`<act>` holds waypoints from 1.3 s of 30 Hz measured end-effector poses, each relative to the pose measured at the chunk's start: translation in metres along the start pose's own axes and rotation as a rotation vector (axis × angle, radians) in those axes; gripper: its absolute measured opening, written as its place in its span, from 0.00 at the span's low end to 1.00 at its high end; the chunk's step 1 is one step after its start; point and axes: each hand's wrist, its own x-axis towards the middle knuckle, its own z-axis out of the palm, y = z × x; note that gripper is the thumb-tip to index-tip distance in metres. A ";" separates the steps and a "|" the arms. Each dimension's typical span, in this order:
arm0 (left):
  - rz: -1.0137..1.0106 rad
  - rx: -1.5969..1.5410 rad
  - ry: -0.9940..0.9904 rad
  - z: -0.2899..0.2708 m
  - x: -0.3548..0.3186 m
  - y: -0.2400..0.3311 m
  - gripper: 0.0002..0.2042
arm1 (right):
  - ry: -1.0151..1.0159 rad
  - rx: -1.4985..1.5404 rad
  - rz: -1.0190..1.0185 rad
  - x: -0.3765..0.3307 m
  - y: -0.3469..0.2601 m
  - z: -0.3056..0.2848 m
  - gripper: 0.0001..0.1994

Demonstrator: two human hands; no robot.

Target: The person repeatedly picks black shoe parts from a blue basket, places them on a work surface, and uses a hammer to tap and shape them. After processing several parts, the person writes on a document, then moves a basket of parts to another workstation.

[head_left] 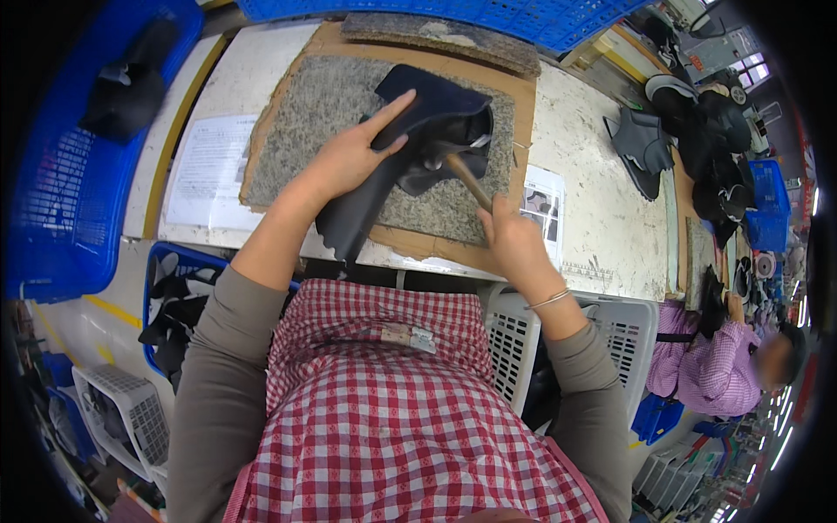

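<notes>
My left hand [353, 157] presses its spread fingers flat on the soft, floppy dark shoe upper [418, 139], while my right hand [514, 235] fingers squeeze the stiff wooden hammer handle [469, 181].

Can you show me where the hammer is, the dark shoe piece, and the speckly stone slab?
hammer [469, 179]: head view, on its wooden handle above the right hand.
dark shoe piece [427, 113]: head view, on its upper dark flap.
stone slab [318, 122]: head view, on its bare grey surface, left part.

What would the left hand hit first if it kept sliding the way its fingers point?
The left hand already rests on the dark shoe upper; straight on it would likely cross more of it, then the stone slab.
</notes>
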 end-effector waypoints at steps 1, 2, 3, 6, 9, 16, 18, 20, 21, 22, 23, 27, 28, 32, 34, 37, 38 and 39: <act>-0.008 0.026 -0.005 -0.001 0.000 -0.001 0.32 | 0.011 -0.020 -0.005 0.001 0.001 0.001 0.13; -0.041 0.019 -0.014 -0.001 0.000 -0.002 0.32 | 0.054 -0.042 -0.018 -0.002 0.003 0.002 0.13; -0.098 -0.006 -0.026 0.000 -0.001 -0.002 0.32 | 0.095 -0.030 0.001 -0.003 0.004 0.002 0.13; -0.074 -0.026 -0.001 0.004 -0.003 0.001 0.31 | 0.089 0.222 0.159 -0.007 0.003 0.006 0.14; -0.035 0.008 0.011 -0.005 -0.002 0.015 0.31 | 0.018 0.084 -0.001 -0.006 -0.003 0.012 0.14; 0.798 1.309 -0.049 -0.109 0.054 0.087 0.29 | 0.050 0.154 -0.003 -0.031 -0.014 -0.028 0.14; 1.032 1.034 0.213 -0.109 0.068 0.100 0.20 | 0.114 0.197 0.003 -0.037 -0.017 -0.036 0.14; 0.945 0.726 0.364 -0.097 0.071 0.104 0.24 | 0.103 0.170 0.062 -0.039 -0.015 -0.034 0.14; 0.865 0.691 0.273 -0.090 0.070 0.102 0.29 | 0.111 0.160 0.081 -0.040 -0.013 -0.030 0.14; 0.718 0.525 0.121 -0.080 0.058 0.095 0.33 | 0.096 0.143 0.095 -0.040 -0.008 -0.023 0.14; 0.439 0.414 -0.193 -0.071 0.049 0.087 0.36 | 0.075 0.122 0.108 -0.041 -0.002 -0.013 0.14; 0.566 0.429 -0.266 -0.040 0.008 0.055 0.46 | 0.006 0.088 0.188 -0.062 0.020 0.022 0.14; 0.614 0.410 -0.176 -0.037 0.000 0.049 0.46 | -0.004 0.089 0.187 -0.066 0.023 0.028 0.14; 0.555 0.545 -0.048 -0.033 -0.018 0.037 0.41 | 0.008 0.085 0.166 -0.063 0.022 0.032 0.14; 0.512 0.521 0.018 -0.030 -0.010 0.033 0.40 | 0.003 0.101 0.140 -0.053 0.018 0.022 0.14; 0.428 0.178 0.068 -0.032 0.016 0.023 0.23 | -0.015 0.183 0.100 -0.041 0.011 -0.003 0.15; 0.398 0.085 0.025 -0.034 0.024 0.020 0.21 | 0.005 0.184 0.111 -0.037 0.006 -0.010 0.15; 0.380 0.064 0.006 -0.036 0.030 0.017 0.19 | 0.044 0.196 0.094 -0.034 0.001 -0.017 0.15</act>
